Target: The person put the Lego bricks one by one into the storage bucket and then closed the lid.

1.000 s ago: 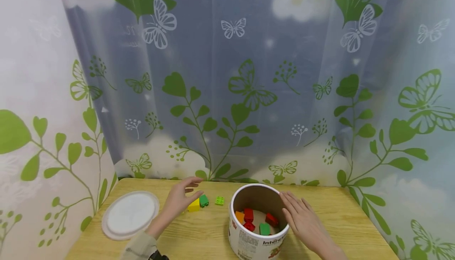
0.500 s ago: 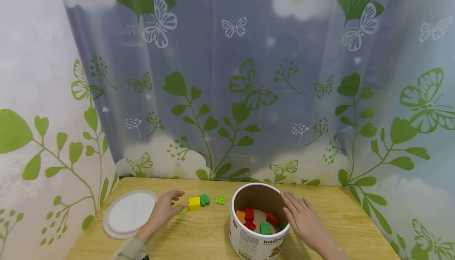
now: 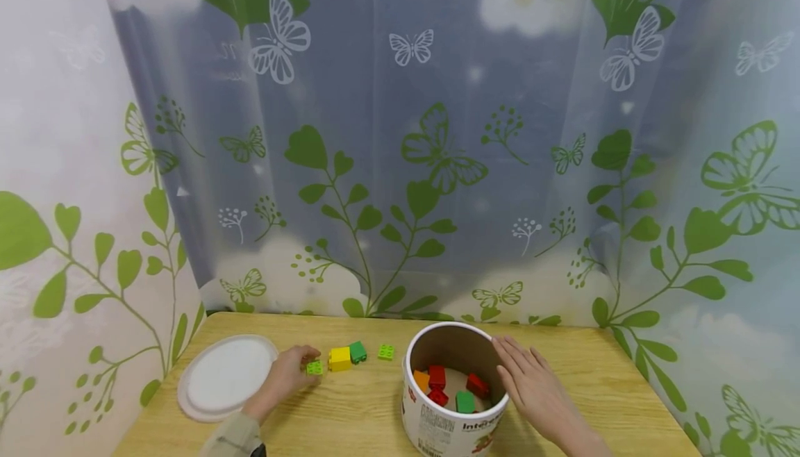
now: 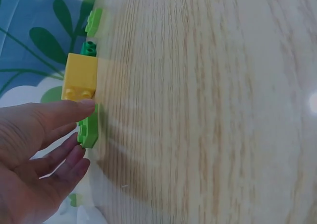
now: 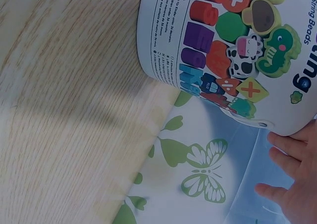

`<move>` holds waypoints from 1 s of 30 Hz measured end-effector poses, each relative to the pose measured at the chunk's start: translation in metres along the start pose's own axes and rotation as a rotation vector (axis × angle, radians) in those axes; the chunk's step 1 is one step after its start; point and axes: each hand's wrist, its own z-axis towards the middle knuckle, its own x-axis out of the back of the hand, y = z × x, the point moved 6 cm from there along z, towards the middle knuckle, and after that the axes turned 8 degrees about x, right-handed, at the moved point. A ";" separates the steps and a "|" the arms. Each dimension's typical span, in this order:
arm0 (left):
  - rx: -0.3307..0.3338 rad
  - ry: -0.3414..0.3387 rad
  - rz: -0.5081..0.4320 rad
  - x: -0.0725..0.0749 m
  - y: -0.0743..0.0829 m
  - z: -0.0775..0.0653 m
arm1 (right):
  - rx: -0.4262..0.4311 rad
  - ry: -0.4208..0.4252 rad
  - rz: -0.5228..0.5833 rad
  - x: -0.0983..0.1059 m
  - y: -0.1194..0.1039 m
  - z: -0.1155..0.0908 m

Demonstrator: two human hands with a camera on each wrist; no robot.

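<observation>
A lime green toy brick (image 3: 314,368) lies on the table between the thumb and fingers of my left hand (image 3: 286,376). In the left wrist view, the thumb overlaps one end of that brick and the fingertips (image 4: 80,152) are right at its other end. Just past it sit a yellow brick (image 3: 339,359) and a dark green brick (image 3: 357,352). My right hand (image 3: 531,391) rests with straight fingers against the rim of a white round bucket (image 3: 431,419). Red, orange and green bricks lie inside the bucket, including a green brick (image 3: 465,402).
A white round lid (image 3: 228,377) lies on the wooden table (image 3: 350,415) at the left. Another lime green brick (image 3: 386,352) sits between the dark green one and the bucket. A printed curtain (image 3: 400,235) hangs behind the table's far edge.
My left hand has drawn back leftward from over the yellow brick, then come down around the lime green brick. My right hand and the bucket stay in place.
</observation>
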 end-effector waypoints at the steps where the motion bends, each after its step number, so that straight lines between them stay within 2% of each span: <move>1: -0.002 0.001 0.006 0.000 0.000 0.000 | -0.001 0.002 -0.003 0.000 0.000 0.000; 11: -0.001 -0.002 0.002 -0.002 -0.004 0.000 | 0.005 0.015 -0.016 0.000 -0.001 -0.001; 16: -0.014 0.021 -0.017 0.004 0.001 0.001 | 0.004 0.015 -0.008 0.000 0.000 -0.001; 23: -0.036 -0.012 -0.098 0.022 0.025 -0.004 | -0.001 0.004 -0.001 0.000 0.001 -0.001; 30: -0.137 -0.042 -0.069 0.033 0.054 -0.008 | -0.001 -0.003 -0.002 0.001 0.000 0.000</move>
